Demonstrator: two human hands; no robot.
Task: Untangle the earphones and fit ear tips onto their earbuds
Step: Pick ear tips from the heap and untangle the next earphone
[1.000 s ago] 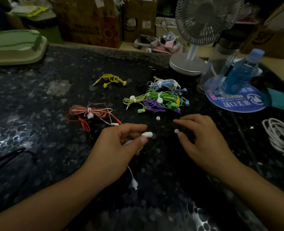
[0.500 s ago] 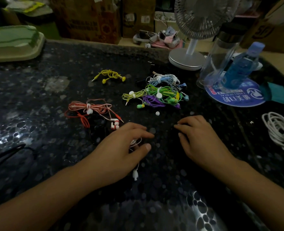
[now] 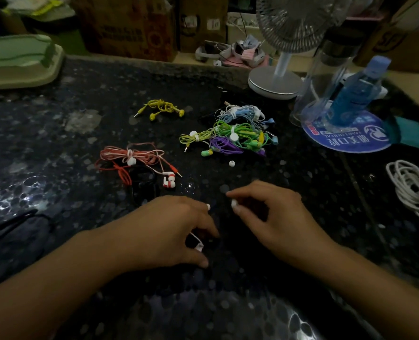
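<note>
My left hand is closed around a white earphone, with one white earbud poking out at the fingertips and the other earbud showing under the palm. My right hand pinches a small white ear tip between thumb and forefinger, a short gap from that earbud. A loose white ear tip lies further back on the dark table. A pink and red earphone bundle lies to the left.
A pile of green, purple, yellow and blue earphones lies behind the hands. A yellow earphone lies further back. A fan base, a clear bottle and a blue bottle stand at the back right. White cable coil at right.
My right hand has picked the white ear tip up off the table and lifted it toward the left hand. My left hand has turned, bringing one earbud out at its fingertips.
</note>
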